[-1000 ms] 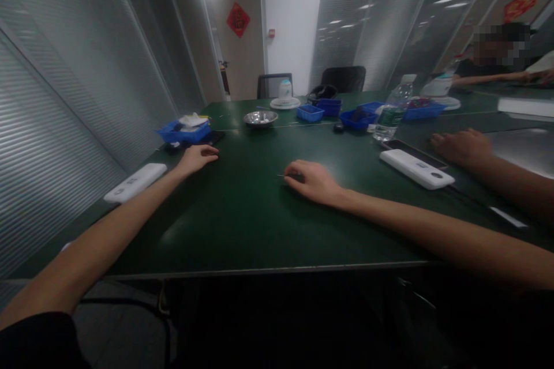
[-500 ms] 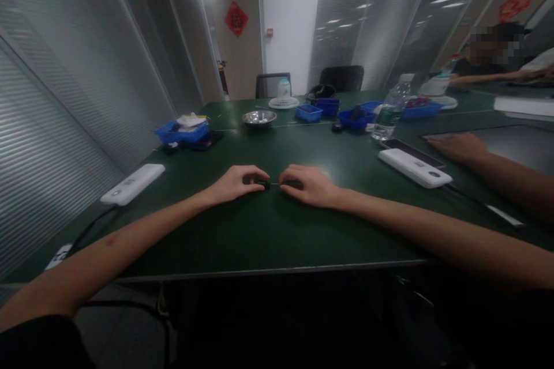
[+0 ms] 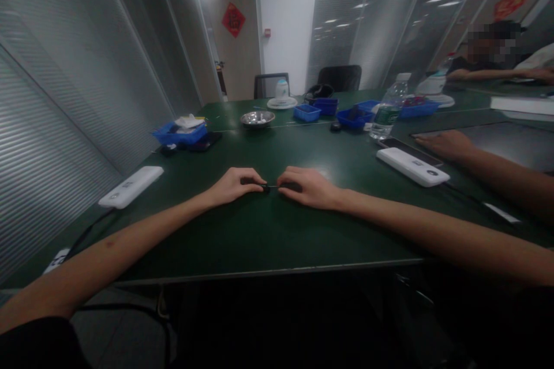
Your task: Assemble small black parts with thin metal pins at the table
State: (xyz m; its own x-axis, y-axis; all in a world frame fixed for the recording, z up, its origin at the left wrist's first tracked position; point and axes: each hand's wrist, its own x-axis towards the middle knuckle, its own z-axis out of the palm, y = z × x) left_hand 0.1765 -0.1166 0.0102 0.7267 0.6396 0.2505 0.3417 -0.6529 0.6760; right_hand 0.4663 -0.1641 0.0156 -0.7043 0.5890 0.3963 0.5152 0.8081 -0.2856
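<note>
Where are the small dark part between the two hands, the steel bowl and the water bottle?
small dark part (image 3: 265, 187): head view, its exposed middle.
steel bowl (image 3: 257, 121): head view, its front wall.
water bottle (image 3: 386, 112): head view, middle of its body.

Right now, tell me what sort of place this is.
Probably an office meeting room used for small bench work: a long green table, glass partitions with blinds, and blue parts bins. The left hand and right hand pinch a small dark part on it.
</note>
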